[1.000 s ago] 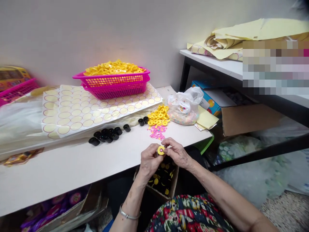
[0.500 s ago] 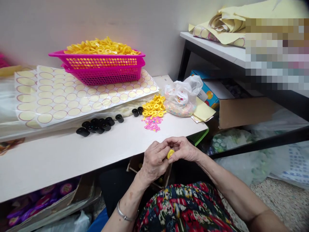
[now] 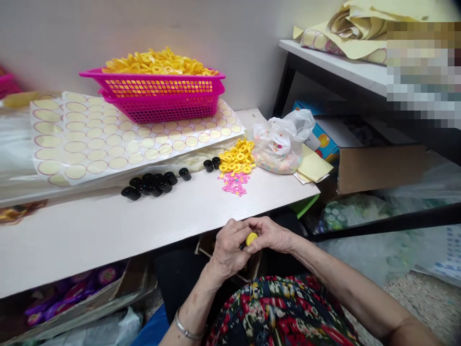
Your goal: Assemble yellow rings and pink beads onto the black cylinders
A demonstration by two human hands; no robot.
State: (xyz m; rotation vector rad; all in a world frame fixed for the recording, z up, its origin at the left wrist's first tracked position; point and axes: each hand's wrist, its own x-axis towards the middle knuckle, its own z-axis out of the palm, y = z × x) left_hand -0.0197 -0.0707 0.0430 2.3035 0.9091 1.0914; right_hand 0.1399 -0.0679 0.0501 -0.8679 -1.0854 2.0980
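Note:
Just past the table's front edge, my two hands meet above my lap. My right hand (image 3: 271, 235) pinches a small round yellow plastic piece (image 3: 251, 239) between thumb and fingers. My left hand (image 3: 230, 246) is closed against the same piece from the other side. A dark bit shows beneath the yellow piece, but my fingers cover most of it. On the table ahead lie a pile of yellow ring-shaped plastic pieces (image 3: 237, 157) and a scatter of tiny pink beads (image 3: 235, 183). Several black cylindrical caps (image 3: 154, 182) stand to the left.
Stacked pink baskets (image 3: 162, 103) heaped with yellow pieces rest on sheets of oval stickers (image 3: 115, 150). A knotted clear bag (image 3: 283, 144) sits at the table's right end. An open cardboard box (image 3: 378, 168) stands under the right shelf (image 3: 334, 61). Below the table is a box of purple packs (image 3: 75, 290).
The camera view has shifted, so the table things appear further right. My hands have come slightly lower and nearer my body, and the yellow piece has tilted between my fingers.

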